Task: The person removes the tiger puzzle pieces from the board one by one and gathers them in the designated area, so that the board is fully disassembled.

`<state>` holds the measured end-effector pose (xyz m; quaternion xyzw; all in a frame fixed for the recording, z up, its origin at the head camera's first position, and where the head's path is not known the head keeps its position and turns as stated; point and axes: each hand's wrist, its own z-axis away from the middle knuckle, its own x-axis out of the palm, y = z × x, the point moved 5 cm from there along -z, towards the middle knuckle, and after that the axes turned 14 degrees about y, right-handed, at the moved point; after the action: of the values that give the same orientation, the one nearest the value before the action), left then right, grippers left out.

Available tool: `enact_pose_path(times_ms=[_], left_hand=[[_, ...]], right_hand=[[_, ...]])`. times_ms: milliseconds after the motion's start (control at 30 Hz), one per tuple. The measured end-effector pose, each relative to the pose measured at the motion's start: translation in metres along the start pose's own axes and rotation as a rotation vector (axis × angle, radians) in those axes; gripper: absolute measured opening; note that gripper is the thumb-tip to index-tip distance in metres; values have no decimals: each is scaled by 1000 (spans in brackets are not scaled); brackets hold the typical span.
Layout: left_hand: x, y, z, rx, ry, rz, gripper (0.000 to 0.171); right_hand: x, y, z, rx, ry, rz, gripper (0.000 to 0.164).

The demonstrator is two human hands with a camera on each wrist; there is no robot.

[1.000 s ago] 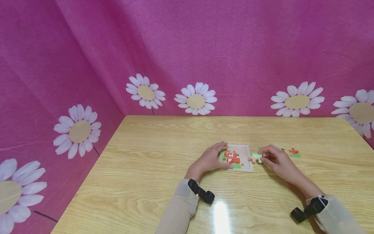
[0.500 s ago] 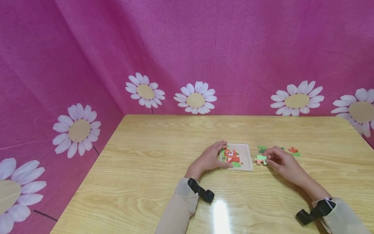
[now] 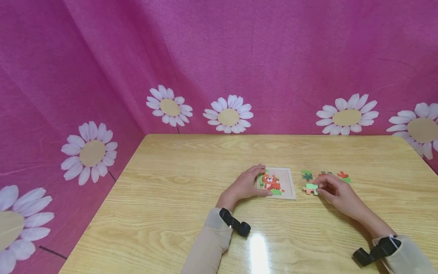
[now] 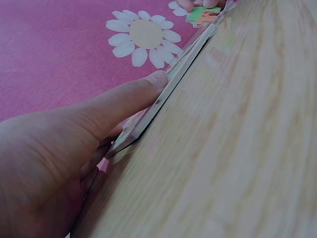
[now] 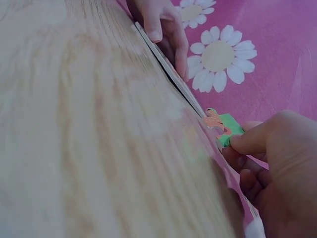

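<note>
My left hand (image 3: 244, 185) grips the left side of a square puzzle tray (image 3: 289, 183), thumb on its near edge and fingers at its far edge. Inside the tray, a partly assembled orange tiger picture (image 3: 271, 182) fills the left part; bare wood shows at the right. Between thumb and fingers, my right hand (image 3: 340, 194) pinches a green and orange puzzle piece (image 3: 310, 189), just right of the tray. The right wrist view shows this puzzle piece (image 5: 225, 128) tilted, apart from the tray.
Loose puzzle pieces lie on the wooden table (image 3: 171, 190) beyond my right hand: a green one (image 3: 307, 175) and an orange and green one (image 3: 343, 176). Others between them are partly hidden by my fingers. A pink flowered cloth (image 3: 273, 57) hangs behind the table.
My right hand has moved right and slightly nearer with the puzzle piece, away from the tray, uncovering a green loose piece. The left hand stays on the tray.
</note>
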<state>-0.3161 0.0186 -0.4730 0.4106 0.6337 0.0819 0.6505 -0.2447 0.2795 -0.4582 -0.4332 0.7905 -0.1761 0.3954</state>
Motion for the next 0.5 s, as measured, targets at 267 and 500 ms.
enact_pose_path(times_ms=[267,500], left_hand=[[0,0,0,1,-1,-6,84],[0,0,0,-2,0,-7,84]], right_hand=[[-4,1,1,-4,5,57,28],[-4,0,1,5,-3,63,27]])
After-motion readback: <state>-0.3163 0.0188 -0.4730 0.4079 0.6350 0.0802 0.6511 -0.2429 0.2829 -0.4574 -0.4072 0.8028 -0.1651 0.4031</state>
